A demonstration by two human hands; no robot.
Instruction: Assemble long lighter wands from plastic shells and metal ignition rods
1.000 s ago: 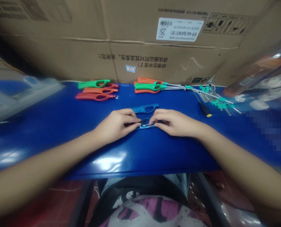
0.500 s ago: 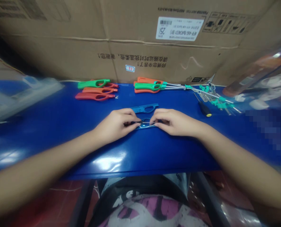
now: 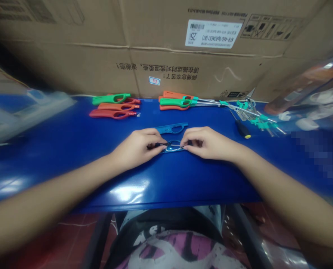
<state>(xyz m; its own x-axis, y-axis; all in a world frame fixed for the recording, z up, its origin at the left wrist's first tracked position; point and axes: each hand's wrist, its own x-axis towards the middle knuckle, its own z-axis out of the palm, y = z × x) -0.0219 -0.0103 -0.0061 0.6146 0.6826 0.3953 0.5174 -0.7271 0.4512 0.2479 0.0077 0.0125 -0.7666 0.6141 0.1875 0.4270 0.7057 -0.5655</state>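
Observation:
Between my hands lies a blue utility-lighter half shell (image 3: 174, 151), open side up, with a white wire and a small dark part in its loop. My left hand (image 3: 139, 147) is closed in a pinch on the shell's left part, covering it. My right hand (image 3: 207, 144) is pinched at the right end, where the white wire runs to its fingertips. A second blue half shell (image 3: 172, 129) lies flat just beyond, its left end partly behind my left hand.
Behind stand red, orange and green lighter handles (image 3: 114, 106), then assembled lighters with metal tubes (image 3: 176, 102). A black screwdriver (image 3: 241, 129) lies right, by a heap of metal and green parts (image 3: 256, 116). A large cardboard box (image 3: 160, 52) closes off the back.
My right fingers have shifted very slightly at the right end of the shell. My left hand and the shell stay in place.

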